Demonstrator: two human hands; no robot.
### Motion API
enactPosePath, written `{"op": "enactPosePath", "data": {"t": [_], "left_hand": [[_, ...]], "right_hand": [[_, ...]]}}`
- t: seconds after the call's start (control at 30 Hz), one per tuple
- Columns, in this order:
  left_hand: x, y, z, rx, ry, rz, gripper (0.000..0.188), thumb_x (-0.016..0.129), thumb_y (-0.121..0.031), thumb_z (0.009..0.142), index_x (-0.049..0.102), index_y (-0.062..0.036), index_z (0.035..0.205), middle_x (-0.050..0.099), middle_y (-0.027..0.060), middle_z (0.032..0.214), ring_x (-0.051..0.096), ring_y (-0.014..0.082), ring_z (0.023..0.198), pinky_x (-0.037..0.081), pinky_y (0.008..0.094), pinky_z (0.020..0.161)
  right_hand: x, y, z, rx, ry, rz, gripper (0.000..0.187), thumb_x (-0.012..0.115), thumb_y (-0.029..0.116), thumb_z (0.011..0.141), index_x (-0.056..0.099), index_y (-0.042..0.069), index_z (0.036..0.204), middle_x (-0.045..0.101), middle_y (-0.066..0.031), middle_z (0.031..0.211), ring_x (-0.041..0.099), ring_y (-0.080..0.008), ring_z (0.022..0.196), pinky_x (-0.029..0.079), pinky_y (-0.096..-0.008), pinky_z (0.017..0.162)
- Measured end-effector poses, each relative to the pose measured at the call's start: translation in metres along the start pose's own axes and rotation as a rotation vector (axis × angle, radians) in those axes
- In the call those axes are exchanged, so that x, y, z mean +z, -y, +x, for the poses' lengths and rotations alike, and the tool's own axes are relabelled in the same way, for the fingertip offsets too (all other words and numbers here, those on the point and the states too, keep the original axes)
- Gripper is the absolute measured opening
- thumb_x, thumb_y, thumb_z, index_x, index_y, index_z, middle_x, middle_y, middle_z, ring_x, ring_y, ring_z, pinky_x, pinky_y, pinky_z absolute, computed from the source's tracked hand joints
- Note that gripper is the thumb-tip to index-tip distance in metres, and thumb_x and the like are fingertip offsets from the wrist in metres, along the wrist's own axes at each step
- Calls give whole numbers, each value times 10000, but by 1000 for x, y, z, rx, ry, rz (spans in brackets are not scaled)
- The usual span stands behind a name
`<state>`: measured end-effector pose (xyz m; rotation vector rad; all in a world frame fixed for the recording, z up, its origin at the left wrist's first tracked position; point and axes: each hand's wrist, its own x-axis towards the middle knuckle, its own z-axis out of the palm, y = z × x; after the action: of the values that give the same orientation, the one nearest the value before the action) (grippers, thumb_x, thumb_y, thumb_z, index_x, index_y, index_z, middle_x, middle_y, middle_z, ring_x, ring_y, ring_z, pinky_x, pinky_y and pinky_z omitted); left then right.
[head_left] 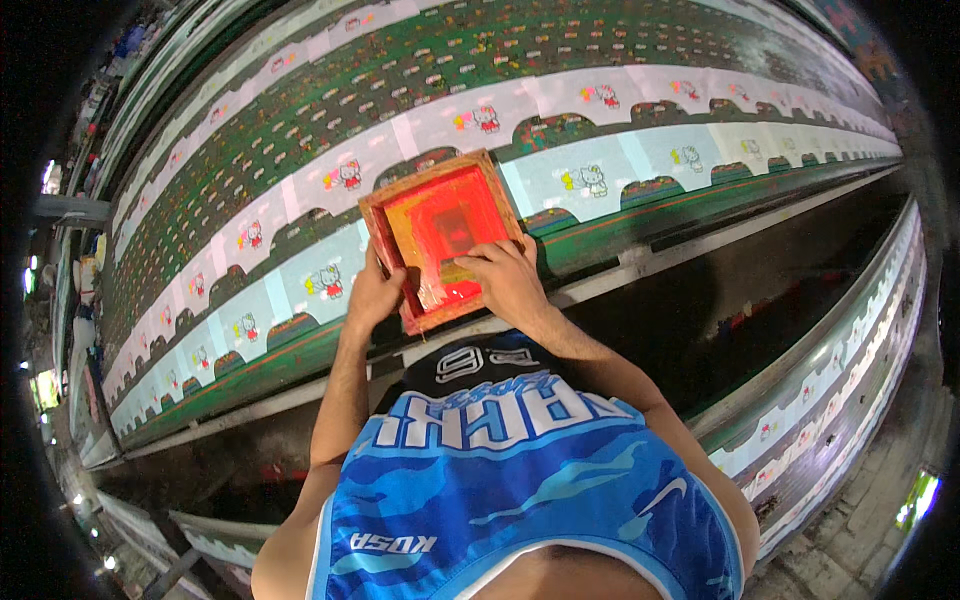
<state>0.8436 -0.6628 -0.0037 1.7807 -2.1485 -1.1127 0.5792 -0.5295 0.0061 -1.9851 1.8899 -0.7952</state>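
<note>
A wooden screen-printing frame [492, 185], its mesh smeared with red and orange ink, lies tilted over the pale blue printed strip at the table's near edge. My left hand [374, 292] grips the frame's left side, with the thumb over the rim. Inside the frame's lower right part, my right hand [507, 275] has its fingers closed on a small squeegee-like strip [462, 272], mostly covered by the fingers. Wet red ink shines below it. On the blue strip, a cartoon cat print [325, 282] with red shows left of the frame; a print [588, 181] right of it lacks red.
The long green table [600, 240] carries rows of pink strips [420, 125] with cartoon prints and ink-spotted bare stretches. A pale rail [640, 268] runs along its near edge. Behind me on the right, another table [800, 430] holds similar printed strips.
</note>
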Motion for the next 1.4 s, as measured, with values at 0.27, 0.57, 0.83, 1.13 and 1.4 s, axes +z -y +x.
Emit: {"op": "enactPosePath", "data": {"t": [0.27, 0.57, 0.83, 1.13, 1.4], "left_hand": [[35, -98, -1, 23, -104, -18, 1017, 723, -321, 999, 135, -165, 1814, 805, 293, 948, 808, 479, 850, 644, 549, 769], [159, -198, 50, 101, -58, -91, 1059, 740, -312, 941, 154, -52, 1784, 781, 319, 866, 784, 534, 829, 637, 595, 765], [190, -198, 57, 69, -91, -120, 995, 787, -291, 919, 322, -129, 1784, 825, 274, 976, 825, 429, 882, 652, 519, 822], [185, -205, 55, 37, -46, -174, 1013, 768, -339, 920, 301, -140, 1797, 823, 245, 897, 830, 389, 812, 656, 494, 771], [185, -205, 56, 94, -61, -34, 1053, 739, -367, 920, 238, -78, 1799, 804, 282, 880, 808, 472, 817, 654, 550, 784]], "right_hand": [[-58, -82, 2, -59, -63, 36, 459, 752, 43, 885, 842, 252, 1283, 744, 29, 1285, 641, -238, 1274, 288, -602, 1265], [-153, -219, -24, -26, 17, -67, 479, 729, -5, 908, 833, 223, 1317, 747, -3, 1308, 645, -260, 1296, 331, -571, 1274], [-166, -226, -39, 11, 52, -66, 506, 715, -21, 914, 818, 214, 1349, 715, -6, 1324, 617, -265, 1331, 273, -622, 1314], [-178, -223, -35, 27, 130, -44, 424, 733, 78, 951, 814, 239, 1335, 735, -3, 1283, 629, -281, 1313, 249, -719, 1308], [-160, -264, 72, 107, 192, 66, 317, 727, 129, 1035, 829, 216, 1322, 782, -74, 1312, 681, -324, 1322, 369, -631, 1226]]}}
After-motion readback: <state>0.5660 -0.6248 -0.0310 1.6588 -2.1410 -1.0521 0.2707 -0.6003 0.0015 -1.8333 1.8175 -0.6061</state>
